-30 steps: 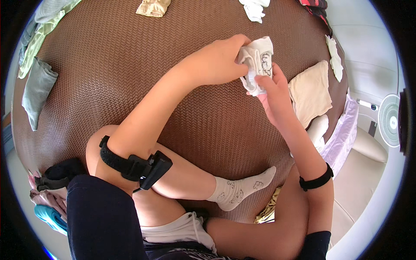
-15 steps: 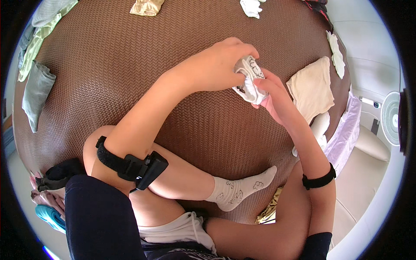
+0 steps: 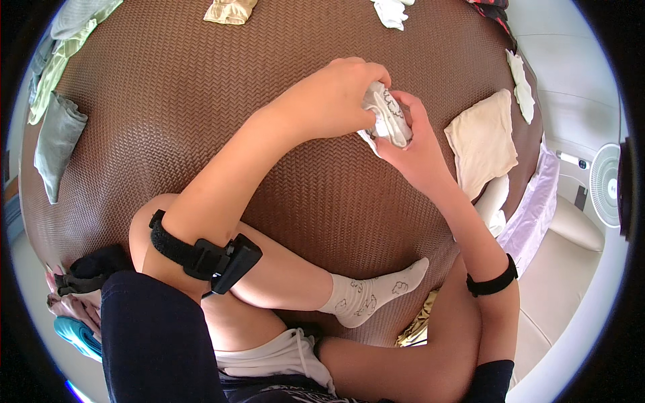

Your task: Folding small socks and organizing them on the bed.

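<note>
A bunched white sock (image 3: pixel 391 121) with a black outline print is held up between my two hands, above the brown woven mat. My left hand (image 3: pixel 349 97) grips its left side, fingers over the top edge and thumb pressing from below. On the other side, my right hand (image 3: pixel 418 144) has its thumb at the lower edge and its fingers curled behind the fabric, partly hidden. A similar print shows on the white sock (image 3: pixel 366 299) worn on my foot, below the hands.
Around the brown mat (image 3: pixel 201 80) lie a folded beige cloth (image 3: pixel 482 138), a grey-green cloth (image 3: pixel 59 148), a tan cloth (image 3: pixel 230 11) and a white cloth (image 3: pixel 390 13). Dark and pink clothes (image 3: pixel 87 272) are piled at the left. A fan (image 3: pixel 605 185) stands far right.
My right hand has shifted its grip: its fingers have risen and spread over the right side of the sock. The sock is now more tightly folded. My left hand moved slightly left.
</note>
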Motion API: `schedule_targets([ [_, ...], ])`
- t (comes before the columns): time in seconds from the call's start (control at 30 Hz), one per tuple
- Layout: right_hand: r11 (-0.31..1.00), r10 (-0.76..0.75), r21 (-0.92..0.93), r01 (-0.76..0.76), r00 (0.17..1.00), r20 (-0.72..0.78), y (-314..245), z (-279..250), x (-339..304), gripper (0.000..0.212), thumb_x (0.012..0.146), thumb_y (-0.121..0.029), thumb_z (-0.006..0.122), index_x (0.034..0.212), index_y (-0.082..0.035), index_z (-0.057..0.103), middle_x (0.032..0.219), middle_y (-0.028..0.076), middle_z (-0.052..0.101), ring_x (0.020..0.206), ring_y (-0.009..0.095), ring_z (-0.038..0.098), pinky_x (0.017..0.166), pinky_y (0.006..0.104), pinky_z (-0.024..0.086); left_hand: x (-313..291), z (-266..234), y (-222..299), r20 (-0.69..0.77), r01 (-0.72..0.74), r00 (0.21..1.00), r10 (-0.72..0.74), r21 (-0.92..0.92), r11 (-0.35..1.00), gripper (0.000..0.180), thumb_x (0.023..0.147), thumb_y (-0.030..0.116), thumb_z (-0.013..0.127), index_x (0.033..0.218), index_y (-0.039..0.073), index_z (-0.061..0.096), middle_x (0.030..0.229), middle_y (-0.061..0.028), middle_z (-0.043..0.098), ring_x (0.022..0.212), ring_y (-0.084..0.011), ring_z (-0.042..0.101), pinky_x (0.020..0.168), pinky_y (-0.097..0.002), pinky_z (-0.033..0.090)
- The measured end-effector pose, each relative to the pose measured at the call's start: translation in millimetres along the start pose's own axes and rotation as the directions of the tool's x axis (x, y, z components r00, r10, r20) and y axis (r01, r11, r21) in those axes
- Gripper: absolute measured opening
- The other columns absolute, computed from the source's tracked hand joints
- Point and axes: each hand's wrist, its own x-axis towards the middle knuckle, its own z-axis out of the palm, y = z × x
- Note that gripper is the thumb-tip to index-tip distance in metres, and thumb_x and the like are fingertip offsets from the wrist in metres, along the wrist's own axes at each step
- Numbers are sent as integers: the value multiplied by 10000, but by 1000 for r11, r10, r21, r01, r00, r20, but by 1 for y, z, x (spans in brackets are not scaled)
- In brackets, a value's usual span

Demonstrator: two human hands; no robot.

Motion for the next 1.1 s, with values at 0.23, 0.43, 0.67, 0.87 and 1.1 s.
schedule_targets([
  [0.23, 992, -38, 123, 18, 986, 160, -17, -11, -3, 640, 732, -10, 537, 1297, -117, 256, 1105, 113, 480, 1023, 176, 499, 822, 282, 432, 5, -15, 7, 89, 105, 991, -99, -66, 992, 329, 662, 38, 583, 990, 31, 592, 956, -134, 585, 814, -255, 584, 710, -322, 478],
  [0.43, 978, -149, 174, 117, 971, 187, -28, -23, -2, 563, 725, 53, 453, 1250, -114, 336, 1064, 65, 452, 904, 117, 497, 727, 233, 446, 3, -12, -1, -43, -27, 999, 27, 9, 1000, 328, 655, 15, 557, 982, 15, 584, 863, -135, 599, 775, -232, 579, 678, -313, 473],
  [0.67, 937, -13, 346, -44, 987, 161, -24, -23, -6, 514, 712, 79, 450, 1184, -109, 375, 1112, 70, 409, 771, 99, 487, 604, 223, 445, 8, -13, 2, 92, -66, 992, 85, -195, 979, 319, 683, 1, 487, 987, 14, 579, 892, -141, 604, 796, -235, 585, 703, -315, 471],
  [0.87, 903, -400, -153, 402, 915, 46, -21, -29, -4, 429, 701, 100, 475, 1073, -111, 443, 1258, 115, 343, 852, 192, 530, 699, 307, 465, 7, -17, 7, 143, 52, 990, -17, -243, 969, 330, 685, -17, 468, 989, 11, 593, 875, -139, 622, 783, -214, 603, 694, -309, 471],
  [1.1, 913, -326, -220, 344, 939, 112, -39, -39, -4, 213, 695, 75, 507, 843, -75, 544, 1222, 136, 407, 877, 273, 542, 721, 344, 452, 8, -15, 9, 26, -15, 999, 20, -211, 977, 343, 679, -61, 466, 989, 8, 595, 849, -147, 625, 759, -226, 614, 683, -311, 476],
])
